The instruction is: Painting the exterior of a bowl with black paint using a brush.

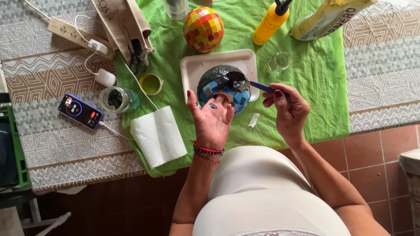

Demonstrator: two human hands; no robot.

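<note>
from left to right: a phone point(80, 111) with a lit screen lies on the patterned tablecloth point(52, 78), then a glass jar point(117, 99) of dark pieces beside its green lid point(151, 84) at the edge of the green cloth point(315, 87), with a folded white paper towel point(158, 136) nearer the person. at centre a white tray point(192, 70) carries the blue mosaic ball point(224, 88), a round form tiled in blue and grey squares, its upper part coated in dark grey paste. the left hand point(211, 119), palm up, fingers loosely spread, touches the near side of the ball with its fingertips and carries a small dark piece on the palm. the right hand point(286, 109) pinches a blue-handled spatula point(258, 85); its long axis runs from these fingers leftward and slightly away, the tip resting on the ball's top right. the ball lies just beyond the left fingertips, which are nearer it. behind stand a multicoloured mosaic ball point(203, 29), a yellow bottle point(271, 22), and a small glass point(280, 61).
</note>
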